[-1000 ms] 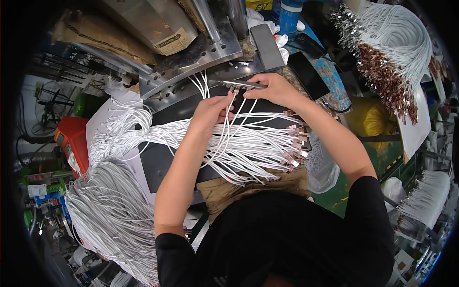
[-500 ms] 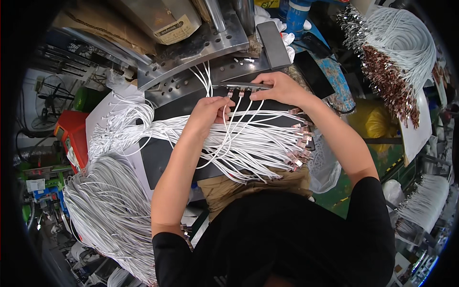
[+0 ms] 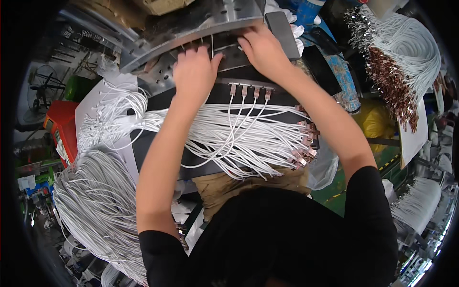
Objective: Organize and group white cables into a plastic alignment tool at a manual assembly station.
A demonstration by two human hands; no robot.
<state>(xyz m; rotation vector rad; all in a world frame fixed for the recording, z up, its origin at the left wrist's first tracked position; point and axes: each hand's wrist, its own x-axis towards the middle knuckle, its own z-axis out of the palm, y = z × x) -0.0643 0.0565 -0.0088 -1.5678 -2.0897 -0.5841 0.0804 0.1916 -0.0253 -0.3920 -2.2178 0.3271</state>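
My left hand (image 3: 195,71) reaches to the edge of the metal press plate (image 3: 201,27). Its thumb stands apart from the fingers, and the fingertips are at a few thin white cables in the gap beneath the plate. My right hand (image 3: 266,51) is at the same gap, farther right, its fingertips partly hidden under the plate edge. Nearer to me, a narrow metal holder (image 3: 248,82) lies on the black surface with several copper-coloured connectors (image 3: 245,91) in a row. White cables (image 3: 234,129) trail from them across a spread bundle with copper-coloured ends.
A large coil of grey-white cables (image 3: 98,201) lies at the lower left, near a red box (image 3: 62,126). Another cable bundle (image 3: 406,52) rests on a white board at the right. A dark grey block (image 3: 282,36) stands beside the press; a brown cloth (image 3: 215,191) lies before me.
Both hands have left the metal holder and moved forward to the press. The holder with its connectors now lies on the black surface. The view has shifted slightly.
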